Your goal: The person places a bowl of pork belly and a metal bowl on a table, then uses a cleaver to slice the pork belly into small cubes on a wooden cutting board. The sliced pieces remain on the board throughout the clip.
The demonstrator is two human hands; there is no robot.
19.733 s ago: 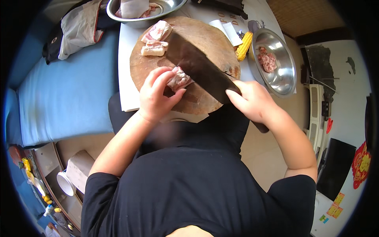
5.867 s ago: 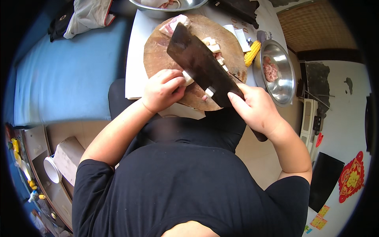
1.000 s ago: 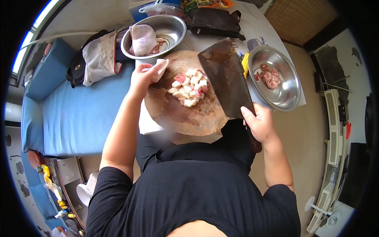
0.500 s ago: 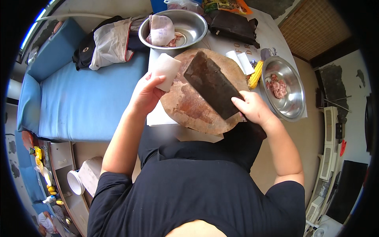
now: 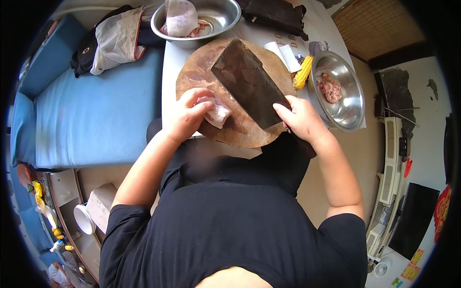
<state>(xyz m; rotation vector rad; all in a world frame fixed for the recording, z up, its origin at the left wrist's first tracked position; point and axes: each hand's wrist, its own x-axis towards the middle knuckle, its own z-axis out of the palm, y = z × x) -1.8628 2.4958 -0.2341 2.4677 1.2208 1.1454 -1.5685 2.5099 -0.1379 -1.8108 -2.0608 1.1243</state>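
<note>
My left hand is closed on a small piece of pale, fatty meat, low over the left side of a round wooden chopping board. In my right hand is a broad dark cleaver, gripped near the handle with the thumb along the blade. The blade lies slantwise above the middle and right of the board. Whether the meat touches the wood I cannot tell.
Behind the board stands a steel bowl with a slab of pork skin and meat scraps. At right, another steel bowl holds minced meat, beside a corn cob. A dark bag lies behind; a blue sofa stands left.
My left hand has come down toward the board and turned the meat, so its fatty side shows instead of the pale flat side. The cleaver stays in my right hand; the view has shifted.
</note>
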